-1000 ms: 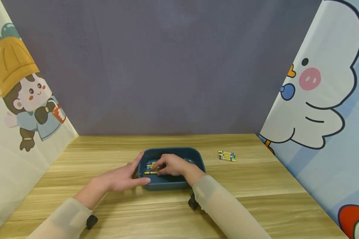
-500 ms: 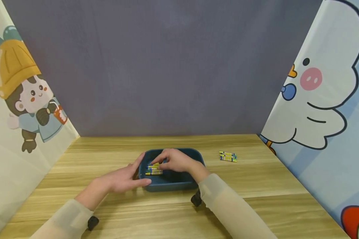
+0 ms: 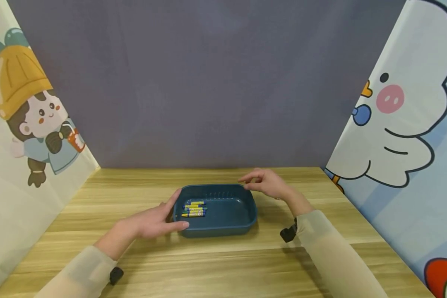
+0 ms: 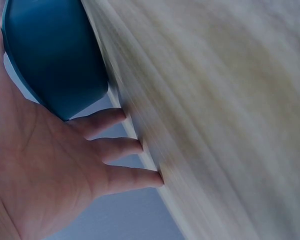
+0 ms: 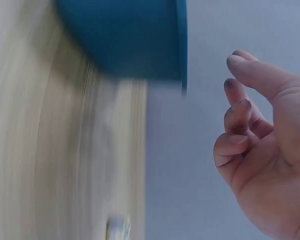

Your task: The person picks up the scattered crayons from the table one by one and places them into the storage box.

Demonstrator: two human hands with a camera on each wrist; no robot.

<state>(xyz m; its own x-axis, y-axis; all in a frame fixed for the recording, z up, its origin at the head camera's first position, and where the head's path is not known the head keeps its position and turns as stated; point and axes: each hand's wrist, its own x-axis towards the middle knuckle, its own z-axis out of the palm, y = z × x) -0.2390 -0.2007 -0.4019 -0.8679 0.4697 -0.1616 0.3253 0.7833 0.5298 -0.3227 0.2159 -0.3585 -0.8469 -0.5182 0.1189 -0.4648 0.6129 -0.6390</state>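
Since half a second ago, the right hand (image 3: 266,182) has come out of the tray and over to its far right corner, uncovering the crayons inside. Nearest are two cream long sleeves, a small black device (image 3: 116,275) at the left cuff and another at the right. Left fingers and thumb are spread wide around the left end of a dark blue, rounded rectangular tray (image 3: 217,233), the left hand (image 3: 149,223) touching it without gripping; three fingertips meet the wood-grained surface (image 3: 193,269). Yellow paper-wrapped crayons (image 3: 194,209) with blue and green ends lie side by side in the tray's left part. Right fingers are loosely bent, thumb and index finger apart, with nothing held. A blurred yellowish object (image 5: 119,227) lies on the surface in the right wrist view. Farthest, a grey-purple cloth (image 3: 216,82) hangs between two cartoon-printed panels (image 3: 398,107).
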